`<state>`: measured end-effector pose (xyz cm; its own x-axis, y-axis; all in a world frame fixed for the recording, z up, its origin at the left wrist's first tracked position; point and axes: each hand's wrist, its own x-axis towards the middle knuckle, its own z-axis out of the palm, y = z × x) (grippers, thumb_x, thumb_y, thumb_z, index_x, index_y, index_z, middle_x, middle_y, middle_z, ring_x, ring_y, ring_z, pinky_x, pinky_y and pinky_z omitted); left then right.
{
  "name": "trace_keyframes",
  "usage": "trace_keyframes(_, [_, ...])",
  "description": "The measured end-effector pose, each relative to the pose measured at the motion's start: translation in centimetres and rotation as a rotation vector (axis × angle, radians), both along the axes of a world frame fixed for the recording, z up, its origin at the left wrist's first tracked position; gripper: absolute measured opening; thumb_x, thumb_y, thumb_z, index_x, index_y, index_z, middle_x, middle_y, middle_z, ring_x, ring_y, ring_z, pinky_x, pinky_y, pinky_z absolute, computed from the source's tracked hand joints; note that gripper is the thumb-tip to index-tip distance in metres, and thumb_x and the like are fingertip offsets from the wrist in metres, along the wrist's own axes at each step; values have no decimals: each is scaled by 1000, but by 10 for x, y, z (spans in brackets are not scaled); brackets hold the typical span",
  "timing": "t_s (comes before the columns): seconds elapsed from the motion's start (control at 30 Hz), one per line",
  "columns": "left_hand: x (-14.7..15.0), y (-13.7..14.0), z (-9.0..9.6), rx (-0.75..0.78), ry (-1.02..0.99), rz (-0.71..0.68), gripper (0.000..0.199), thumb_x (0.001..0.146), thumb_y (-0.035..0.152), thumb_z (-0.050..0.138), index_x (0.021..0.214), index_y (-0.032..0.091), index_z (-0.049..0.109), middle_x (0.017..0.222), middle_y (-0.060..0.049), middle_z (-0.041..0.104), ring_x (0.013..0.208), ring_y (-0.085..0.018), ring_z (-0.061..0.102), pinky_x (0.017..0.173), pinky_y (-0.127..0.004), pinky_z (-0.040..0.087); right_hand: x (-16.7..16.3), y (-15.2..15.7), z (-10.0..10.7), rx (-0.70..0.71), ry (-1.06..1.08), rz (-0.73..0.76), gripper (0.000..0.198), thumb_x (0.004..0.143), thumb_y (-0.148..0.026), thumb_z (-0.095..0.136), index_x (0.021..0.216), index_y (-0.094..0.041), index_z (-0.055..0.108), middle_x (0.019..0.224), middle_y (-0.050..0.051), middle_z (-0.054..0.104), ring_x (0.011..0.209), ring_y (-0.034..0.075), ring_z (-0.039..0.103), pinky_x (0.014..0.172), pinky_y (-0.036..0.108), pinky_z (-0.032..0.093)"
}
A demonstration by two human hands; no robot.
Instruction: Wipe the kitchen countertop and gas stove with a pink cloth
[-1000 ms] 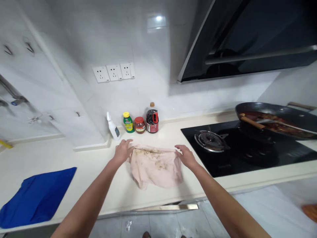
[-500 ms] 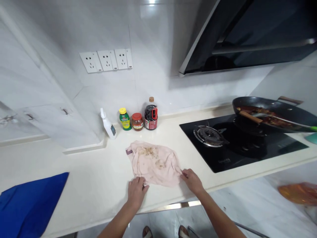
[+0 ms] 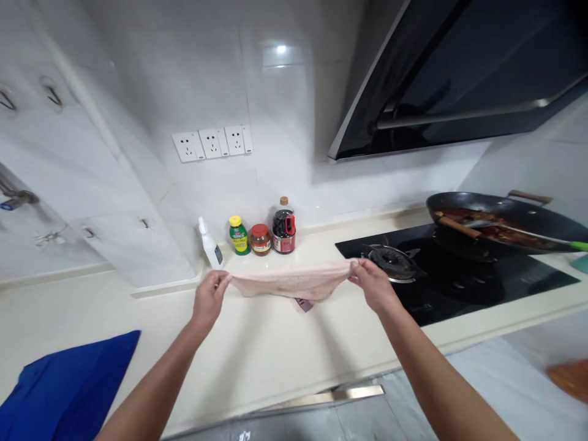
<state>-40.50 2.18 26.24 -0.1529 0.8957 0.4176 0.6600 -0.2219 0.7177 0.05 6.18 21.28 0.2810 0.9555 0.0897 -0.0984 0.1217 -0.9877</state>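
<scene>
A pale pink cloth (image 3: 289,279) hangs stretched between my two hands, raised above the cream counter (image 3: 257,361). My left hand (image 3: 210,297) pinches its left corner, and my right hand (image 3: 373,283) pinches the right corner beside the burner. A dark label shows at the cloth's lower edge. Behind the cloth stand a white spray bottle (image 3: 211,246), a green bottle with a yellow cap (image 3: 239,236), a red-lidded jar (image 3: 260,241) and a large bottle of dark liquid (image 3: 283,228).
At the right, a black gas hob (image 3: 454,275) carries a wok (image 3: 500,211) with food and a long-handled utensil in it. Above juts a dark range hood (image 3: 454,92). A blue cloth (image 3: 78,380) lies on the counter's left part. Sockets (image 3: 211,144) are on the wall.
Both hands have lifted the pink cloth off the counter and pulled it taut by two corners. The stained side that faced up is no longer visible. My view has tilted slightly upward.
</scene>
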Motion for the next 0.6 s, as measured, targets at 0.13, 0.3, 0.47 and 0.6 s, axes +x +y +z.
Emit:
trace_keyframes(0.13, [4,9,67,154,-77,3,30,86,51,59,92,22,66,81,1,63,76,-14,59,74,-26,49,2,12,68,181,-100,-27,43,74,-61,72,87,-21,62,75,-2,62,68,13,54,67,28,48])
trace_keyframes(0.3, [16,22,105,182,-236,-23,26,82,44,66,93,21,68,74,3,64,67,-11,59,67,-23,50,8,23,116,345,-151,-87,44,79,-46,70,117,-25,60,69,-6,54,62,13,48,62,27,43])
trace_keyframes(0.47, [22,54,101,84,-205,14,27,79,44,62,89,20,70,69,2,64,63,-12,57,62,-25,48,9,57,119,317,-203,-43,30,75,-46,68,91,-20,67,78,0,63,70,14,54,68,30,47])
trace_keyframes(0.6, [27,58,108,101,-143,72,25,79,42,63,90,20,70,70,2,64,65,-13,57,64,-25,47,15,73,124,313,-232,-15,29,76,-44,67,91,-20,69,76,0,65,69,14,55,69,30,48])
